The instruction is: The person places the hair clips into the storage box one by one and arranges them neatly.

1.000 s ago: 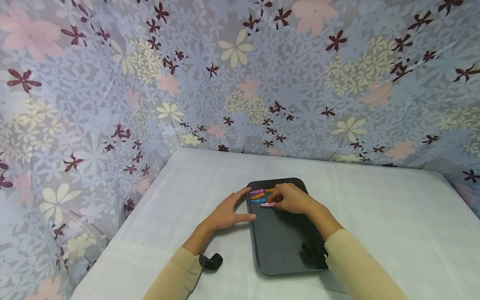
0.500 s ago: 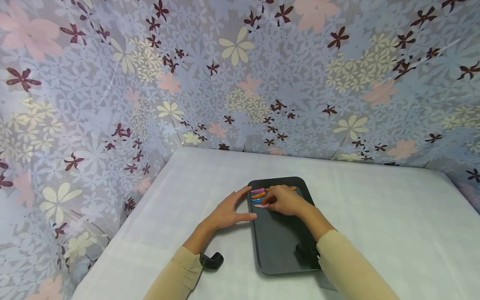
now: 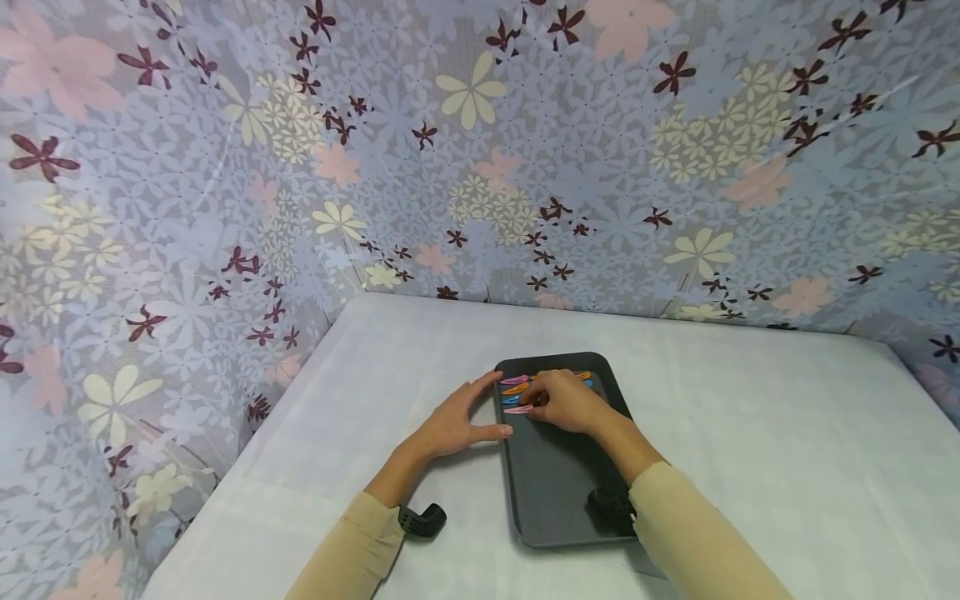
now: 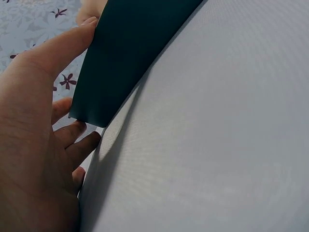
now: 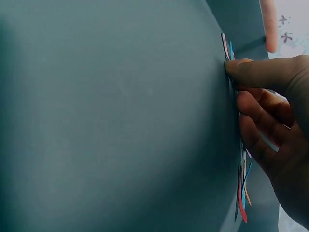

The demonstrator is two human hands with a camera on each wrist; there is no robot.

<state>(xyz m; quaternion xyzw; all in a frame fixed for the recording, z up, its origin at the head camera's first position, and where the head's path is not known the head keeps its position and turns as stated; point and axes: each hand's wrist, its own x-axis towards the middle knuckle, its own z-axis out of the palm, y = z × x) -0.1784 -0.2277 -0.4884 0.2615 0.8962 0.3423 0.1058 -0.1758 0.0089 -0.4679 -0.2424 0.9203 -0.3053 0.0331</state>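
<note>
My right hand point(image 3: 572, 402) pinches a light pink snap hair clip point(image 3: 516, 410) between thumb and fingers, low over the far left part of a dark grey tray point(image 3: 566, 487). Just beyond that clip lie a blue hair clip point(image 3: 512, 400), an orange hair clip point(image 3: 515, 388) and a magenta hair clip point(image 3: 514, 379), stacked in a column. More clips, partly hidden by the right hand, sit to the right; a red hair clip point(image 5: 242, 208) shows among them in the right wrist view. With fingers spread, my left hand point(image 3: 456, 427) touches the tray's left side.
The tray stands on a white-covered table point(image 3: 765, 433), its near part bare. Behind and to the left hangs a flowered cloth point(image 3: 600, 167). A black wrist camera point(image 3: 423, 522) is on the left wrist, another point(image 3: 609, 508) on the right, over the tray.
My right hand has moved left with the light pink clip, bringing it below the blue one in the column. The left hand stays at the tray's side.
</note>
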